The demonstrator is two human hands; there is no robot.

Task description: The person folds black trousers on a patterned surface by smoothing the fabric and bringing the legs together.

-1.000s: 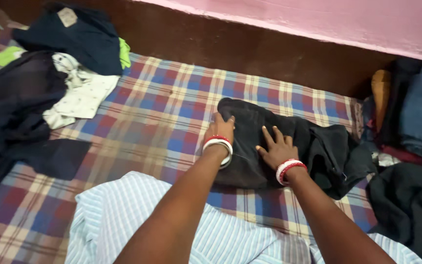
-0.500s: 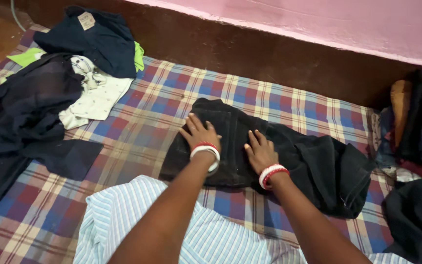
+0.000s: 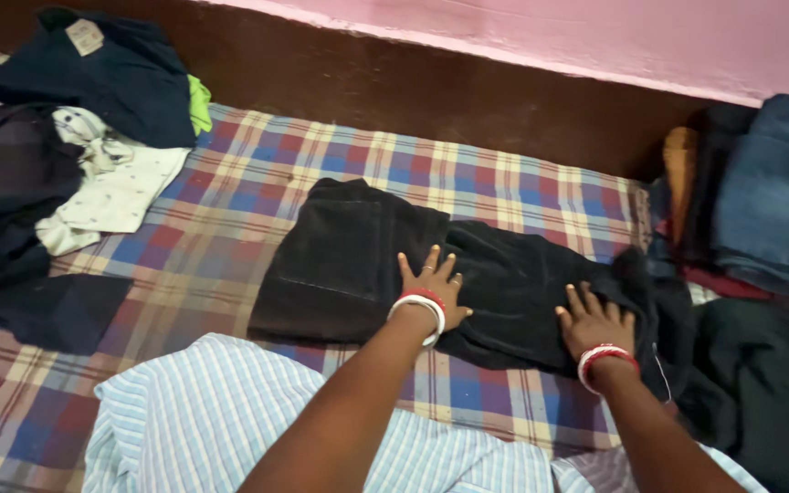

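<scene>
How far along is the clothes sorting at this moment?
Done: a folded stack sits at the right. In hand: left hand and right hand press flat on the dark trousers, spread out, not yet folded. Left: a loose heap at far left.

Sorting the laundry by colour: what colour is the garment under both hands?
Black, seen in the head view, with left hand and right hand flat on it.

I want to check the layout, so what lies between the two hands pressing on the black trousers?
In the head view, only black trousers cloth lies between the left hand and right hand.
</scene>
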